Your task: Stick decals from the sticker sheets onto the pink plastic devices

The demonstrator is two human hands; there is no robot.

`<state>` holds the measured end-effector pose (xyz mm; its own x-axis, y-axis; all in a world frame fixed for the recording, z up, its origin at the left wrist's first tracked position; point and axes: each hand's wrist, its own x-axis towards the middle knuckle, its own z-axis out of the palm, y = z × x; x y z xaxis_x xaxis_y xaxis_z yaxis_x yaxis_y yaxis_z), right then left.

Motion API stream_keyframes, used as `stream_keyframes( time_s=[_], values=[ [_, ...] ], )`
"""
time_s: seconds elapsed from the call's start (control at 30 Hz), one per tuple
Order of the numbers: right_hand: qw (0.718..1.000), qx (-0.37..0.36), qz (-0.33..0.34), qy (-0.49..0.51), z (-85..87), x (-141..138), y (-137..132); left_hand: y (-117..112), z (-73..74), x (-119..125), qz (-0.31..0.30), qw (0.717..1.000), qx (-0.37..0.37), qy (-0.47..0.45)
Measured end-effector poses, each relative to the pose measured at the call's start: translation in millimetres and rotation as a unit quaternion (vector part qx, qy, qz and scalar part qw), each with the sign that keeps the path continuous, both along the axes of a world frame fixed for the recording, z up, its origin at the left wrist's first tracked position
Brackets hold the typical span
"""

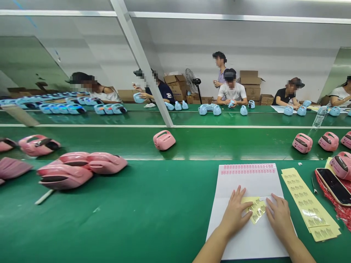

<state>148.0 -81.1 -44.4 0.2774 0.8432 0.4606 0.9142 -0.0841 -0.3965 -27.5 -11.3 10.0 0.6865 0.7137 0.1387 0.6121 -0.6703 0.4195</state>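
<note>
A white sheet [246, 241] lies on the green bench in front of me, with rows of small pink stickers [248, 169] along its far end. On its middle is a small yellow piece of sticker sheet [257, 210] with dark print. My left hand [234, 210] is open and lies flat, its thumb and fingers over the left edge of the yellow piece. To the right, my right hand [279, 217] is also open, palm down, fingertips beside the piece's right edge. Longer yellow sticker strips [307, 204] lie stacked right of the white sheet.
Pink handled devices [65, 175] are grouped at left; others [164, 140] stand on the green conveyor [233, 142]. A phone [334, 186] rests on red wrap [340, 212] at right. Beyond a slanted post [148, 69], co-workers sit among blue devices [210, 109]. A bottle [320, 117] stands there.
</note>
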Motion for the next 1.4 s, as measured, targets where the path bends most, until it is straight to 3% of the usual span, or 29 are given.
stream_keyframes(
  time_s=[0.17,0.5,0.67,0.83,1.07,1.2,1.4],
  values=[
    [0.999,-0.012,0.02,-0.039,6.2,-7,0,-2,-3.7,1,-0.024,1.0,0.012,0.001],
    [0.992,-0.078,0.001,0.101,23.8,-3,4,-6,-11.4,5,-0.036,0.999,0.024,-0.002],
    [0.979,-0.106,-0.008,0.174,42.3,-2,13,-6,-11.4,5,-0.042,0.999,0.023,0.007],
    [0.977,-0.138,-0.032,0.157,58.8,-6,28,-5,-9.6,5,-0.042,0.999,0.021,0.023],
    [0.977,-0.093,-0.021,0.19,53.6,-10,28,-3,-15.3,3,-0.051,0.998,0.03,0.002],
    [0.953,-0.062,0.037,0.295,52.7,-10,24,-2,-20.1,3,-0.05,0.998,0.029,-0.022],
    [0.874,-0.043,0.043,0.482,57.4,-4,23,-5,-22.1,2,-0.048,0.998,0.01,-0.028]
  ],
)
